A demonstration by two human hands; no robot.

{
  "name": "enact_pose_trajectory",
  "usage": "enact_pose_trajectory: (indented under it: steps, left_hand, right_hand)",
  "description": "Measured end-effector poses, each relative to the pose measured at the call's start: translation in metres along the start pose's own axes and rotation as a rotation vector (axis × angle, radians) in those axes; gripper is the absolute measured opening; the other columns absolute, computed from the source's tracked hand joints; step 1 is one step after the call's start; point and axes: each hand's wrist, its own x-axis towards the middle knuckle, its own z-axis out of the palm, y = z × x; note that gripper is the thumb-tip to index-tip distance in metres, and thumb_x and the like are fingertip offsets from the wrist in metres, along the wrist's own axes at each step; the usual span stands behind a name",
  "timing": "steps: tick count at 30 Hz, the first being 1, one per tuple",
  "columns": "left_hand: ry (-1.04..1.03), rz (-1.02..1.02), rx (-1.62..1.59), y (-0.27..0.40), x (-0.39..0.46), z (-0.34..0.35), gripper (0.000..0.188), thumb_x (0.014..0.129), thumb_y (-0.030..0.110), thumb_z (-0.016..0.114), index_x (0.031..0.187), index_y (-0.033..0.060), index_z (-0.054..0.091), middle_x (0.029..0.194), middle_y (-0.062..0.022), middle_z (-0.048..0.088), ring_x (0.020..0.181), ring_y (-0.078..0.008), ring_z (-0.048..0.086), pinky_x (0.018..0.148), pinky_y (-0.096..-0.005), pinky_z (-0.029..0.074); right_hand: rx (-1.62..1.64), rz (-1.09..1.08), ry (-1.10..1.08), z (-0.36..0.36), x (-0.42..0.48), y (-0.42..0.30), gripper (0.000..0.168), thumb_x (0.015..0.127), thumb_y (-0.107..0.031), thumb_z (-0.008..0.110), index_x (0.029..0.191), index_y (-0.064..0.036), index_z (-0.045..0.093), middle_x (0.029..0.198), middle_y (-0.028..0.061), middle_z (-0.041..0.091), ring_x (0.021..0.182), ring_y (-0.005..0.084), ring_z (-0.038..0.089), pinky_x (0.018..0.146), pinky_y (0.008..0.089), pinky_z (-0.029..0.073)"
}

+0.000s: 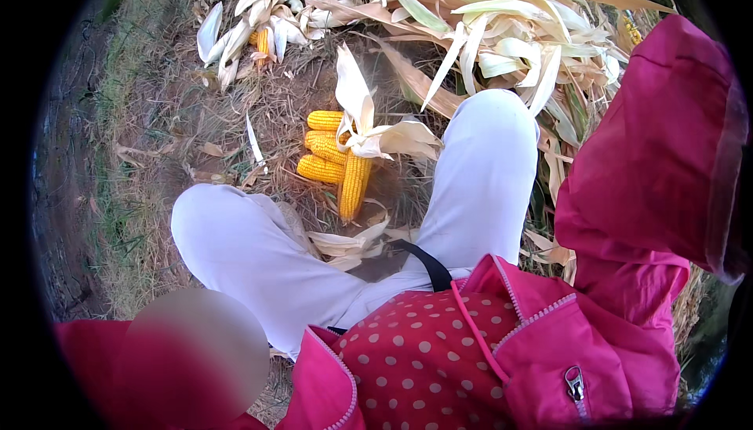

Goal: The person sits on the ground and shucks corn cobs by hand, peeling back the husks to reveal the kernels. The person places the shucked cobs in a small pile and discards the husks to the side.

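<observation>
Neither of my hands can be seen. On the right my pink jacket sleeve (653, 153) is raised, and its end runs to the picture's rim. At the lower left, a blurred patch covers part of my other sleeve (88, 347). Before me on the ground, between my knees, lies a cluster of yellow corn ears (323, 146). One longer ear (354, 186) rests across their right ends, pointing toward me. Its pale husk (367, 136) is peeled back and spread over the cluster's top.
A big heap of stripped corn husks (512, 18) spreads at the upper right. Another partly husked corn ear (263, 42) lies at the upper left among husks. Part of a yellow ear (632, 30) shows beside the sleeve. Dry grass and soil (159, 106) surround my white trousers (253, 253).
</observation>
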Motion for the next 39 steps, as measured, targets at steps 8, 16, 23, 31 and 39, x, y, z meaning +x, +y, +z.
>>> enact_pose_trajectory:
  steps: [8, 16, 23, 31, 39]
  left_hand:
    - [-0.067, -0.138, 0.316, -0.035, -0.007, 0.046, 0.054, 0.091, 0.039, 0.051, 0.129, 0.0021, 0.042, 0.127, -0.0201, 0.048, 0.115, -0.0298, 0.05, 0.1, -0.0427, 0.039]
    - [-0.036, -0.117, 0.368, -0.03, -0.013, 0.045, 0.051, 0.091, 0.037, 0.051, 0.127, 0.0017, 0.044, 0.126, -0.0198, 0.048, 0.114, -0.0293, 0.05, 0.099, -0.042, 0.039]
    - [-0.045, -0.127, 0.39, -0.027, -0.013, 0.038, 0.048, 0.091, 0.034, 0.052, 0.125, 0.0014, 0.045, 0.125, -0.0195, 0.049, 0.113, -0.0289, 0.051, 0.099, -0.0414, 0.04]
    - [-0.087, -0.137, 0.423, -0.02, 0.0, 0.034, 0.045, 0.091, 0.031, 0.053, 0.123, 0.0011, 0.047, 0.124, -0.0191, 0.049, 0.112, -0.0284, 0.051, 0.098, -0.0407, 0.041]
    - [-0.087, -0.106, 0.449, -0.012, 0.013, 0.036, 0.041, 0.09, 0.028, 0.053, 0.121, 0.0007, 0.049, 0.123, -0.0188, 0.049, 0.111, -0.0279, 0.052, 0.097, -0.0399, 0.041]
  right_hand:
    - [-0.143, 0.028, 0.036, -0.003, -0.015, -0.013, 0.032, 0.096, -0.022, 0.044, 0.116, -0.001, 0.055, 0.11, 0.0136, 0.059, 0.104, 0.0246, 0.056, 0.087, 0.0409, 0.047]
    - [-0.175, 0.028, 0.058, 0.001, -0.028, -0.023, 0.031, 0.096, -0.021, 0.044, 0.116, -0.001, 0.055, 0.109, 0.0135, 0.06, 0.102, 0.0236, 0.056, 0.085, 0.0392, 0.047]
    - [-0.169, 0.038, 0.085, 0.009, -0.033, -0.033, 0.03, 0.096, -0.02, 0.044, 0.116, 0.0, 0.055, 0.108, 0.0134, 0.06, 0.101, 0.0226, 0.057, 0.084, 0.0377, 0.047]
    - [-0.163, 0.036, 0.139, 0.007, -0.035, -0.05, 0.029, 0.096, -0.019, 0.044, 0.115, 0.0, 0.055, 0.107, 0.0133, 0.06, 0.099, 0.0216, 0.058, 0.082, 0.036, 0.048]
    - [-0.142, -0.006, 0.143, 0.002, -0.029, -0.059, 0.028, 0.096, -0.018, 0.044, 0.115, 0.0, 0.055, 0.106, 0.0132, 0.06, 0.097, 0.0205, 0.058, 0.081, 0.0343, 0.048]
